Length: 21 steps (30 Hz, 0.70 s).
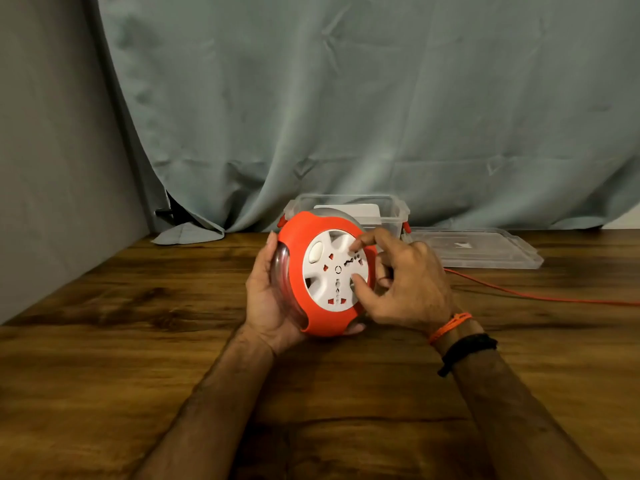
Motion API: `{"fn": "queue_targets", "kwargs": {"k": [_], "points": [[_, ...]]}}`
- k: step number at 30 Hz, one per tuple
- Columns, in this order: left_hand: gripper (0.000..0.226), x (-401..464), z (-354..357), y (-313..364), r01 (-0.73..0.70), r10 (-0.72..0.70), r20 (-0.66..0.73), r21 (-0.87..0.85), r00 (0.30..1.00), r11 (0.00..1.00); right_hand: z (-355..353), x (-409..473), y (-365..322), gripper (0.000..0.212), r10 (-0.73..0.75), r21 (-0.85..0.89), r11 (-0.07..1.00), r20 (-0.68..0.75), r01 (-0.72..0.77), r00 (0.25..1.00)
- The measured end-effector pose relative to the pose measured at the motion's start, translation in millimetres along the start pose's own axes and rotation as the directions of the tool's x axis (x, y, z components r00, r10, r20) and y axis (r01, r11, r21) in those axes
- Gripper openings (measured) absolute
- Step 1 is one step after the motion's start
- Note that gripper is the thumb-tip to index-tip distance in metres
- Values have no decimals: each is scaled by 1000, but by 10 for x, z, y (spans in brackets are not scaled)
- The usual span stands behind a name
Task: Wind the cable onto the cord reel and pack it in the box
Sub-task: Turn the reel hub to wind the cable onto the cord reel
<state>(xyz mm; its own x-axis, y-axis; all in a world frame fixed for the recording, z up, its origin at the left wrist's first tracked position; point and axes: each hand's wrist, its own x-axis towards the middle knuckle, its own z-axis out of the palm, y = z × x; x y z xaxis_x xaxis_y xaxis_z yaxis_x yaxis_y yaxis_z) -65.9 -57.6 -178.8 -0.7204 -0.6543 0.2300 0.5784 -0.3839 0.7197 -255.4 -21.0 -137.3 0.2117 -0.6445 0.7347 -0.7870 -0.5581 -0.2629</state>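
your left hand (268, 292) cups the cord reel (325, 271) from its clear side, palm under and behind, fingers wrapped round the rim: that keeps the housing from spinning while the face gets turned. you hold it off the wooden table (138, 341), tilted so the white socket disc (334, 268) faces you and your right hand.

your right hand (405, 289) sits on that disc, thumb and forefinger spread and hooked into the recesses between its spokes, other fingers tucked at the orange rim. looks like a cranking grip, disc as winder.

the orange cable (540, 295) runs from behind the right hand across the table and out of view at right, lying slack. a good length seems unwound, so winding is likely early or midway; can't tell how much is already inside.

clear box (394, 209) stands open just behind the reel, something white inside. its lid (485, 252) lies flat beside it on the right, out of the way for packing.

watch the cable snagging on the lid edge as it draws in.
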Motion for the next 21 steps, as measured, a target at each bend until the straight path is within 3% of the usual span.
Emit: {"fn": "queue_targets", "kwargs": {"k": [3, 6, 10, 17, 21], "points": [[78, 2, -21, -6, -1, 0, 50, 7, 999, 1000, -1, -5, -28, 58, -11, -70, 997, 75, 16, 997], [77, -3, -4, -2, 2, -3, 62, 11, 998, 1000, 18, -11, -12, 66, -11, -142, 990, 115, 27, 993], [81, -12, 35, 6, 33, -33, 44, 6, 998, 999, 43, -11, 11, 65, -26, -156, 987, 142, 48, 990], [80, -17, 34, -1, 26, -26, -9, 28, 1000, 999, 68, -22, 36, 62, -34, -223, 974, 52, 44, 998], [82, 17, 82, -10, -13, 15, -35, 31, 999, 999, 83, -48, 25, 66, 57, -264, 963, 6, -53, 998]]}}
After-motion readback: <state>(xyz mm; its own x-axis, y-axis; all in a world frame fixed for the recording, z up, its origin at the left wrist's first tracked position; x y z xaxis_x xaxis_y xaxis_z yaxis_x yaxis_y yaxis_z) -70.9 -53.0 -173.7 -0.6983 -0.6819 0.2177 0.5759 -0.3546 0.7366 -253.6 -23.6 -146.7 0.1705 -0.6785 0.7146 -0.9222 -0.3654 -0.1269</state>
